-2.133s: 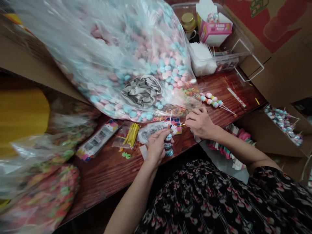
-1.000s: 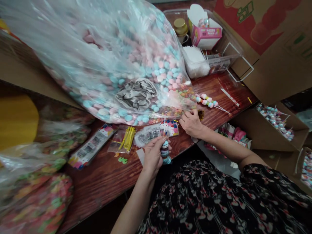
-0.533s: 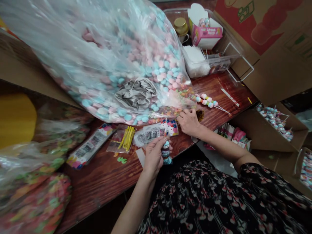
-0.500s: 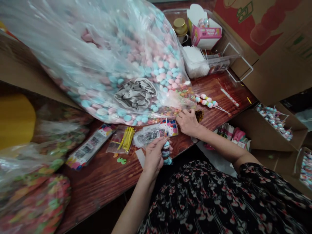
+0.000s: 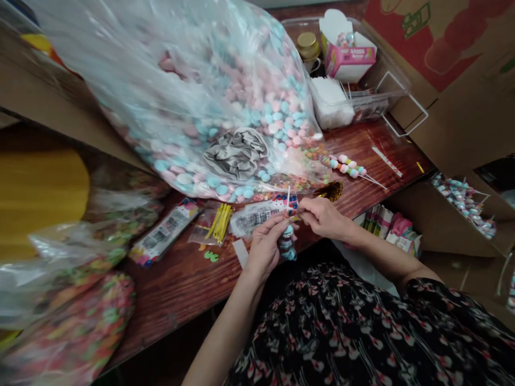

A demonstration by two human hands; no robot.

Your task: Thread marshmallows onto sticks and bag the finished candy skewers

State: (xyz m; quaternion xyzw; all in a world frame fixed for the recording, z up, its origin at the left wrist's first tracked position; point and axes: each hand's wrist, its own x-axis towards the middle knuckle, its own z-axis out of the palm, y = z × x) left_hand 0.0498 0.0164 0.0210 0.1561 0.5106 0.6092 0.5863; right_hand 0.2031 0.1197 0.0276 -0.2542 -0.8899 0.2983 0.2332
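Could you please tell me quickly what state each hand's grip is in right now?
Left hand: closed, holding a wrapped candy stick.
Right hand: closed in a pinch on a gold twist tie.

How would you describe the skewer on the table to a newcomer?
On the wooden table, find the clear bag of pink and blue candies. Beside its lower right corner lies a pastel candy skewer on white sticks, loose, not in the left hand.
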